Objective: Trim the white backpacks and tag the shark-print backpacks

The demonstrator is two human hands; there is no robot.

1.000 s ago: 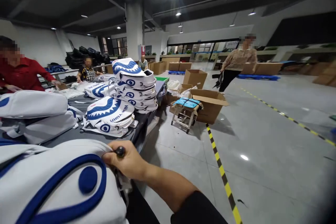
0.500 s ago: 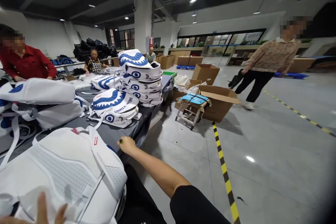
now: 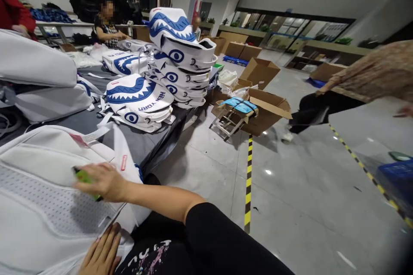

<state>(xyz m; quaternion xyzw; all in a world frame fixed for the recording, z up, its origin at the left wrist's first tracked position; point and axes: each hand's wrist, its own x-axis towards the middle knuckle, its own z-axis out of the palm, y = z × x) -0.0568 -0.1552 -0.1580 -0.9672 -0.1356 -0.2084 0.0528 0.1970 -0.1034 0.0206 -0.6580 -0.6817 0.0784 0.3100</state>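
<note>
A white backpack (image 3: 22,206) lies in front of me, its dotted grey back panel facing up and a strap with a small red label at its right. Above that panel, my right hand (image 3: 108,180) is closed round a small green tool with dark ends (image 3: 84,177); its exact kind is blurred. My left hand (image 3: 101,251) rests flat on the backpack's lower right edge, fingers stretched out. Just beyond are several white backpacks with blue shark-mouth prints (image 3: 138,94), some piled in a tall stack (image 3: 185,58).
More white bags (image 3: 38,68) sit on the grey-covered table (image 3: 151,148) at left. Beyond its right edge are a folding stool with a blue top (image 3: 238,105), cardboard boxes (image 3: 271,114) and yellow-black floor tape (image 3: 248,180). One person (image 3: 364,73) bends at right; others work across the table.
My right hand has moved left from the table edge to above the backpack with the green tool. My left hand has shifted right and now lies flat. The person at right has bent down.
</note>
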